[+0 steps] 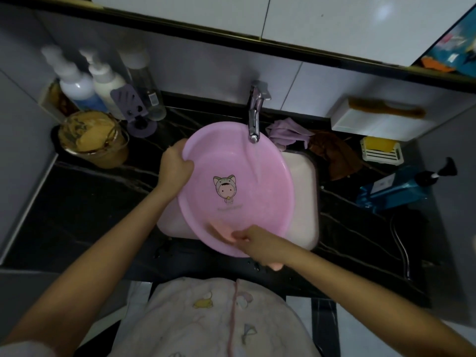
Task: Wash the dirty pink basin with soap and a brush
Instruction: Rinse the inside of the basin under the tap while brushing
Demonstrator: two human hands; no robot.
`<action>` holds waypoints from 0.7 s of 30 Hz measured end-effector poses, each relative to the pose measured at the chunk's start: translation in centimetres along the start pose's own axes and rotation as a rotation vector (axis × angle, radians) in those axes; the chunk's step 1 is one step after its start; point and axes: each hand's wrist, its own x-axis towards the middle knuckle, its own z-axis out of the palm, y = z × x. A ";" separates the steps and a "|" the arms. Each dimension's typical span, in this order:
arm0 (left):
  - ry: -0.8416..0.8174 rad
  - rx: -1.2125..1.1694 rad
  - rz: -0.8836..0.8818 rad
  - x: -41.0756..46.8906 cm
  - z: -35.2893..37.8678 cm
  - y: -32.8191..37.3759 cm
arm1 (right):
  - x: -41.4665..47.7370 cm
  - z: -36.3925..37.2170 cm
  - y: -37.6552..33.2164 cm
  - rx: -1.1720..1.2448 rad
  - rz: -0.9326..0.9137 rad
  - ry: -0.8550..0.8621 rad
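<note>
Your pale top [206,318] w/ small prints nearest, at bottom edge. R hand [253,242] curled round peach-pink brush [221,233], blurred; brush head on near inner wall of pink basin [239,181], handle end pokes out under wrist. Basin tilted over white sink [304,202], cartoon sticker on its bottom. L hand [175,163] grasps basin's left rim, fingers hooked over edge. Faucet [255,117] running, water hits basin's far side. Beyond: bottles [77,83] far L, yellow block in white slatted dish [378,155] far R.
</note>
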 end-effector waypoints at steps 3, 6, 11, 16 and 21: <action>0.006 -0.012 0.019 -0.2 -0.1 -0.5 | -0.3 -0.2 -3.6 0.415 -0.006 0.047; 0.004 -0.034 0.020 -0.2 -0.1 -0.7 | -0.4 -0.5 -5.6 0.694 -0.017 0.080; 0.004 -0.057 -0.027 -0.4 -0.2 -1.0 | -3.5 1.1 -4.0 0.429 -0.020 0.013; 0.021 -0.063 -0.057 -0.5 0.2 -0.6 | -3.1 1.2 -5.0 0.459 -0.020 0.078; 0.033 -0.071 -0.072 -0.1 0.3 -0.4 | -2.9 2.9 -5.9 0.346 -0.097 0.126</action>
